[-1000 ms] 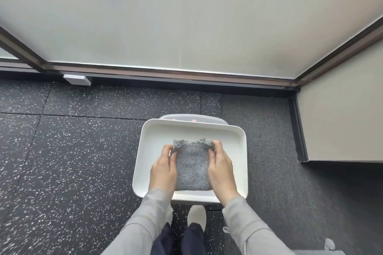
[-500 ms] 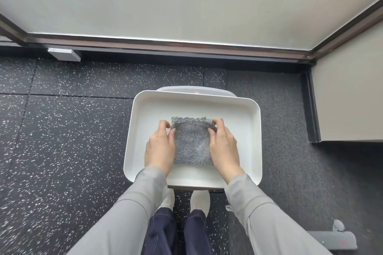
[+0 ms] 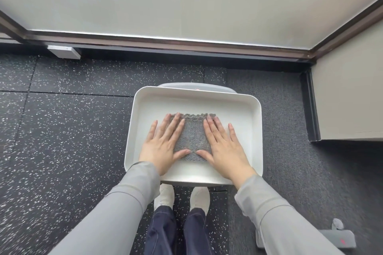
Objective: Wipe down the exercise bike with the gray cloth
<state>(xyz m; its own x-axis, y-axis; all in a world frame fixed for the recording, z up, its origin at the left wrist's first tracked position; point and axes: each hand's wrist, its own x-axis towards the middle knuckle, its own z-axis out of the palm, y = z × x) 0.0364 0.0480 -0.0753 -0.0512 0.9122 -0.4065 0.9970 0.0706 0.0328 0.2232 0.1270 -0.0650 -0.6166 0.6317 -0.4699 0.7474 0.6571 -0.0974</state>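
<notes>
A folded gray cloth (image 3: 191,138) lies flat in the middle of a white tray (image 3: 238,105). My left hand (image 3: 163,145) rests palm down on the cloth's left side, fingers spread and straight. My right hand (image 3: 223,147) lies flat on its right side in the same way. Both thumbs point inward along the cloth's near edge. Neither hand grips the cloth. No exercise bike shows as a whole; a grey part with a red mark (image 3: 336,238) sits on the floor at the lower right.
The tray sits on a grey stool or stand (image 3: 196,86), with my two light shoes (image 3: 182,196) below it. Black speckled rubber flooring (image 3: 62,141) surrounds it. A frosted window with a dark frame (image 3: 165,41) runs along the far side; a wall corner (image 3: 342,109) stands at right.
My hands went from pinching the cloth's sides with curled fingers to lying flat and spread on it. The cloth now lies lower and flatter in the tray; the view has come closer.
</notes>
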